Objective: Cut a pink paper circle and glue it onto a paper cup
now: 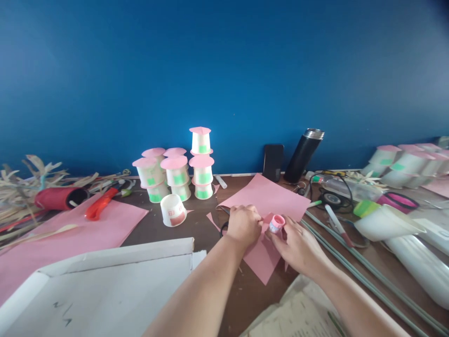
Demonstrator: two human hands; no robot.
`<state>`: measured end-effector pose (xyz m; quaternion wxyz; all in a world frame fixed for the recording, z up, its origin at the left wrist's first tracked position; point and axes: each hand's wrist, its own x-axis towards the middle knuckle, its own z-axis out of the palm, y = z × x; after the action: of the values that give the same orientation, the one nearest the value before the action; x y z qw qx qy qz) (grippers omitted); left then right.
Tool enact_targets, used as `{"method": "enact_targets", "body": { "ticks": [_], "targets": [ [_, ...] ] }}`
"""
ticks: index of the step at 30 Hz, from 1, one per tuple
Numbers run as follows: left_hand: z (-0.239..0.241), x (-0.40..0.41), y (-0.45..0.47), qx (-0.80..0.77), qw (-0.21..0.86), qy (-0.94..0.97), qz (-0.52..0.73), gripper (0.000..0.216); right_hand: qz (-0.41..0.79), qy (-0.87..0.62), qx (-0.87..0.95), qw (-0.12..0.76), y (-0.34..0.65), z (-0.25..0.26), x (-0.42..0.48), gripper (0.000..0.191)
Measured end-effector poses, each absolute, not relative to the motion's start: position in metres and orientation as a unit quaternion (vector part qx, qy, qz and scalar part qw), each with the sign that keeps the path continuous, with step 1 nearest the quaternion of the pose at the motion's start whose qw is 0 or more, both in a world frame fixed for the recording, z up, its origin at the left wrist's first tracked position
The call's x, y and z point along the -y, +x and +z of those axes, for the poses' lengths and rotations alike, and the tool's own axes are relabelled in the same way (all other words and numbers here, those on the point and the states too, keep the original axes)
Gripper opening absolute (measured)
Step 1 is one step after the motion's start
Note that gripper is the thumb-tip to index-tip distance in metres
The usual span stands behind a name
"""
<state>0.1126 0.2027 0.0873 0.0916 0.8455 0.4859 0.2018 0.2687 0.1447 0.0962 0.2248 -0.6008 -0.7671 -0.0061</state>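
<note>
Against the blue wall (231, 84) we see a black smartphone (272, 161) standing on the bench (145, 232), with a black flask (301, 157) leaning beside it, silver rim up. At far left we find pale dried strips (38, 168) in a loose heap near a red tube (58, 198) with a dark open end. Nearer us lies a white cardboard box (115, 255). On the right, we have a white marker (334, 220) and a magenta ring (400, 200).
</note>
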Motion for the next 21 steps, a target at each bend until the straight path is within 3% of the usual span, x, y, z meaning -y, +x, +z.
{"method": "enact_targets", "body": {
  "ticks": [9, 15, 21],
  "targets": [
    [0.088, -0.201, 0.113, -0.488, 0.070, 0.850, 0.185, 0.022, -0.015, -0.613, 0.764, 0.201, 0.274, 0.102, -0.140, 0.009],
    [0.090, -0.202, 0.113, -0.483, 0.078, 0.852, 0.184, 0.021, 0.051, -0.633, 0.713, 0.296, 0.279, 0.114, -0.139, 0.019],
    [0.091, -0.201, 0.113, -0.483, 0.070, 0.855, 0.174, 0.020, 0.034, -0.634, 0.714, 0.296, 0.274, 0.111, -0.141, 0.016]
  ]
}}
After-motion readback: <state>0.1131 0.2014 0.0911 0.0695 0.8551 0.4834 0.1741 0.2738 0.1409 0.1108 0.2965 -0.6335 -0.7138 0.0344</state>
